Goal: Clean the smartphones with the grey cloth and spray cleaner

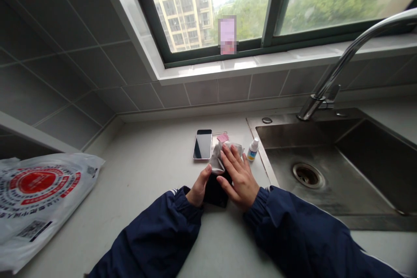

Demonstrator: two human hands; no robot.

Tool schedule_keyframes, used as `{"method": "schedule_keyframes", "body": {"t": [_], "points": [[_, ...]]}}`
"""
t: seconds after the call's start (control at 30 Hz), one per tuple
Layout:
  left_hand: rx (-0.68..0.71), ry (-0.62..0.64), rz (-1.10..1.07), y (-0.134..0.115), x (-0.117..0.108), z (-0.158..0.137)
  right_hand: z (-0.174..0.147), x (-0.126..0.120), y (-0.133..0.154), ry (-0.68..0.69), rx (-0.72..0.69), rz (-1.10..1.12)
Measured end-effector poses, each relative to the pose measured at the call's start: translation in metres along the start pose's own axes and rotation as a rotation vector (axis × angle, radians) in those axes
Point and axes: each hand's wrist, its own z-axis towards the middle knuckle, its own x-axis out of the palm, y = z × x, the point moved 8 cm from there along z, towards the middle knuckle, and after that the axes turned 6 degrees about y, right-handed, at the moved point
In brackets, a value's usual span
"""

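Note:
My left hand (pixel 198 187) grips the left edge of a black flat object (pixel 215 192), its thumb on top and its other fingers hidden. Against the upper part of that object lies a crumpled grey cloth (pixel 217 160). My right hand (pixel 240 180) rests flat on the cloth with its fingers stretched out. Just beyond the hands, a smartphone (pixel 202 144) lies face up with a dark screen. A small pink piece (pixel 223 137) lies beside it, near a thin wire-like thing. To the right stands a small white-capped bottle (pixel 253 150) with a blue and yellow label.
A steel sink (pixel 267 169) with a curved faucet (pixel 339 65) is on the right. A white printed plastic bag (pixel 42 191) lies at the left on the pale counter (pixel 146 152). Behind are a tiled wall and a window; a blurred pink item (pixel 227 34) is at the sill.

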Motion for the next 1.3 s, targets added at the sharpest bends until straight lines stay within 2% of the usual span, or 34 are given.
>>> {"method": "schedule_keyframes", "body": {"t": [0.17,0.37,0.53,0.67,0.87,1.0,1.07,1.17,1.3], "points": [[0.034,-0.053,0.063,-0.002,-0.008,0.000,0.001,0.003,0.005,0.067,-0.020,0.000],[-0.017,-0.058,-0.109,0.002,-0.006,0.003,0.001,0.005,0.014,0.127,-0.077,-0.015],[-0.048,-0.195,-0.159,-0.002,-0.012,0.002,0.000,0.011,0.017,0.168,-0.113,0.015],[-0.064,-0.230,-0.171,-0.008,-0.012,0.001,-0.001,0.012,0.021,0.193,-0.145,0.032],[-0.004,-0.250,-0.283,-0.014,-0.007,-0.002,-0.003,0.009,0.031,0.219,-0.232,0.122],[0.002,-0.276,-0.248,-0.016,-0.012,-0.006,-0.005,0.006,0.038,0.205,-0.311,0.182],[-0.016,-0.249,-0.233,-0.018,-0.011,-0.006,-0.005,0.004,0.041,0.189,-0.336,0.189],[-0.031,-0.196,-0.230,-0.022,-0.008,-0.006,-0.005,0.000,0.043,0.137,-0.347,0.184],[-0.010,-0.211,-0.237,-0.029,-0.012,-0.005,-0.006,-0.009,0.043,0.042,-0.340,0.187]]}}
